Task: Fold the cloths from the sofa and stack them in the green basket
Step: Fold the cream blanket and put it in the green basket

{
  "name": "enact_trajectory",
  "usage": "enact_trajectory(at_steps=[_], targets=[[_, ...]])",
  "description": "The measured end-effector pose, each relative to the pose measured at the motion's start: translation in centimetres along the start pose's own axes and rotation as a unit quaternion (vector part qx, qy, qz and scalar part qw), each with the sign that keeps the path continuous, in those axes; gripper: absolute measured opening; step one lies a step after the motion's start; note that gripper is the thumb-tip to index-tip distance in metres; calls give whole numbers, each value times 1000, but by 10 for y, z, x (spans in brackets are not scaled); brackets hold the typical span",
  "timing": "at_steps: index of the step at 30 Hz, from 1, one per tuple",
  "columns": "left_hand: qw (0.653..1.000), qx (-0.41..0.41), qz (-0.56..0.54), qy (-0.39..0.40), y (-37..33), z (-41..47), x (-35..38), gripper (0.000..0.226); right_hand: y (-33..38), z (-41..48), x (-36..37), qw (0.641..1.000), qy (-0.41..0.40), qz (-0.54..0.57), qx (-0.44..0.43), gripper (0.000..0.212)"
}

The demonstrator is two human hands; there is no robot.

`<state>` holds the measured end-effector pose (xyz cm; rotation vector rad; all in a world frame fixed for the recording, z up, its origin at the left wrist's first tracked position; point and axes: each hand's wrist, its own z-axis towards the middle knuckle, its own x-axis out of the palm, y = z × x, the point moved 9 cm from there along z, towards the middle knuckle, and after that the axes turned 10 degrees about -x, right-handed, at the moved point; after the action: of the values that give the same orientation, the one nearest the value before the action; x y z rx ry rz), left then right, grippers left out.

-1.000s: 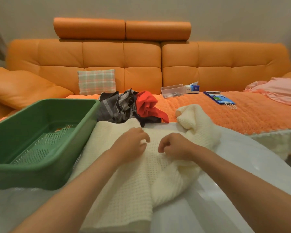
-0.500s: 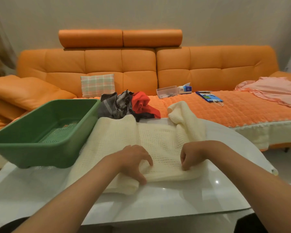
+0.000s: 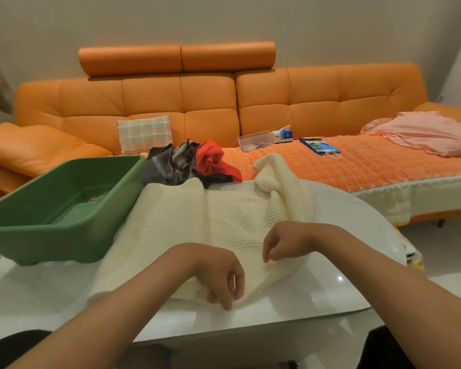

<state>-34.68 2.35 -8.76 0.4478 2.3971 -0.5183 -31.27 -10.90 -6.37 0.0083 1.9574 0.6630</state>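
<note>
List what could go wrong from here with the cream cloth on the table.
1. The cream knit cloth is bunched up at its far right corner, so folding now may give a lumpy, uneven fold.
2. Its near edge, held by the left hand and right hand, lies close to the glossy white table edge and could slide off.
3. Its far edge meets the unfolded pile of cloths, which a pull might drag.

A blanket point(image 3: 224, 222) lies on the table point(image 3: 330, 291). A basket point(image 3: 51, 243) sits on the table's left side. Behind the table stands the sofa point(image 3: 317, 102), with clothes point(image 3: 181, 163) piled on it.
</note>
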Motion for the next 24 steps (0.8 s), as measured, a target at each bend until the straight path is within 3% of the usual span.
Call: enact_trajectory(at_steps=[2,3,6,8,10,12,14,16,18,20,24], targets=[[998,17,-52,35,-9,-6,-2,26,15,5,11,999,25,17,-31,19],[995,37,-87,13,-11,-8,-10,23,20,7,20,998,44,10,-37,19],[961,70,-143,-227,4,-14,-57,13,24,11,37,994,107,-22,-26,15],[933,27,-34,-358,24,-13,-70,21,22,9,37,992,129,-4,-8,12],[944,-28,66,-323,38,2,-56,50,19,7,30,991,125,40,0,14],[959,-60,92,-260,46,14,-45,68,10,8,16,992,79,101,7,19],[957,-74,78,-269,44,19,-57,62,-7,15,-13,987,-51,151,15,23],[957,-66,9,-281,35,25,-78,48,-30,16,-53,966,-229,112,37,26],[953,-43,-36,-298,20,36,-103,32,-51,11,-84,932,-352,21,85,25],[943,-28,-31,-332,4,52,-129,24,-73,14,-100,909,-395,-40,130,27],[934,-38,33,-353,-14,102,-170,31,-114,42,-105,923,-329,-59,191,64]])
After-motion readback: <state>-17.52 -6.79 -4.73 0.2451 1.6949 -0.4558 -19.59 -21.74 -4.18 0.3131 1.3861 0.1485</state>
